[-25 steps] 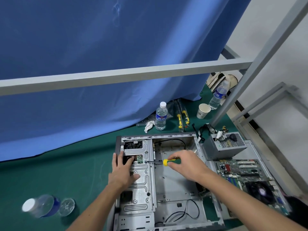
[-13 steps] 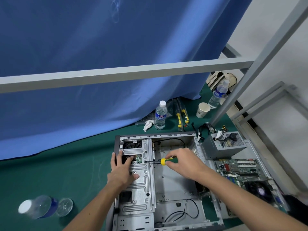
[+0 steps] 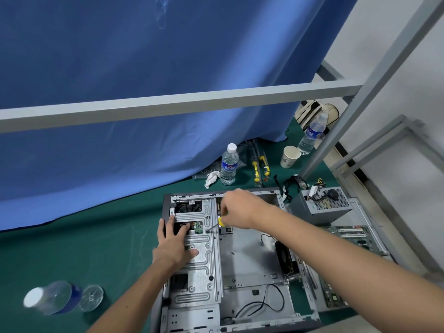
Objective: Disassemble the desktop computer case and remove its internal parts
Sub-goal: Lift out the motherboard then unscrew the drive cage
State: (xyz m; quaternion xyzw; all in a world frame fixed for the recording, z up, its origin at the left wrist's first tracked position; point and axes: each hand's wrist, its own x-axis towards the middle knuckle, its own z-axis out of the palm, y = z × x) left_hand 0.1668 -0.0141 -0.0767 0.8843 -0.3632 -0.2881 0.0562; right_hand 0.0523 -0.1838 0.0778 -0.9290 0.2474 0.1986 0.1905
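near edge of the green-covered bench [image 3: 72, 248]: open grey sheet-metal desktop computer case [image 3: 252, 260] lies on its side, open face up, so the interior is reachable from above. main bay is mostly bare, only a loose thin black cable [image 3: 262, 301] at its near end

left hand [image 3: 174, 246] lies flat with straight fingers on the ribbed silver drive cage [image 3: 201, 253] along the case's left side, fingertips by a cutout. holds nothing, probably just pins the cage so it can't shift under tool load

right hand [image 3: 236, 207] reaches over the far half of the case, fingers curled around the yellow-handled screwdriver [image 3: 217, 224]. shaft slants down-left, tip at a screw on the cage's right edge beside a small green circuit board [image 3: 198, 227]. my read: working a cage fixing screw; cage comes out next

risk: angled shaft could cam out, needs to be square on the screw

toppled clear plastic water bottle with white cap [image 3: 51, 300] lies at the near left edge, well apart from the work

right edge of bench: pulled parts parked out of the way, green motherboard [image 3: 348, 239] flat on a grey panel, grey box power supply with perforated top [image 3: 319, 207] just beyond it beside the case's far right corner

far edge, under the blue curtain [image 3: 144, 80]: upright blue-label water bottle [image 3: 229, 164], spare yellow-handled screwdrivers [image 3: 260, 168], white paper cup [image 3: 290, 156]
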